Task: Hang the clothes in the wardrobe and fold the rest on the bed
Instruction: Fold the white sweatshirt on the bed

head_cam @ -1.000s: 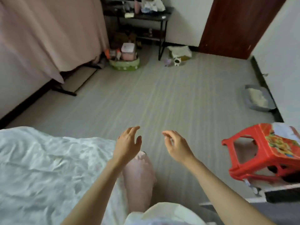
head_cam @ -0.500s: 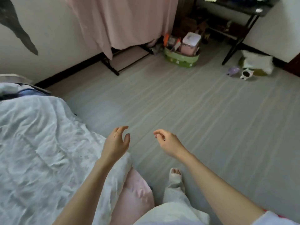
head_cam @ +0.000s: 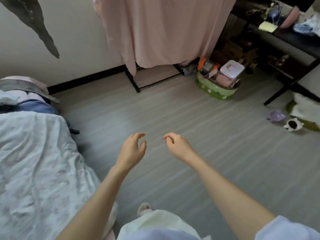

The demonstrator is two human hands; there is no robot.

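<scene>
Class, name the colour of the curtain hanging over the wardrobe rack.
Pale pink; the curtain shows best in the head view.

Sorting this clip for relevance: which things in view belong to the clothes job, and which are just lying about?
Job:
bed
clothes pile at its far end
pink-curtained wardrobe
left hand and right hand, both holding nothing

Lying about:
green basket
pink box
purple bowl
black table

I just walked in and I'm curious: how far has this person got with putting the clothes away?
Nothing looks finished from this view. Both the left hand and the right hand hang over the floor, fingers loosely curled, holding nothing. A heap of clothes lies unfolded at the far end of the bed. The pink-curtained wardrobe is covered, so anything hung inside is hidden. Hanging and folding seem still ahead.
</scene>
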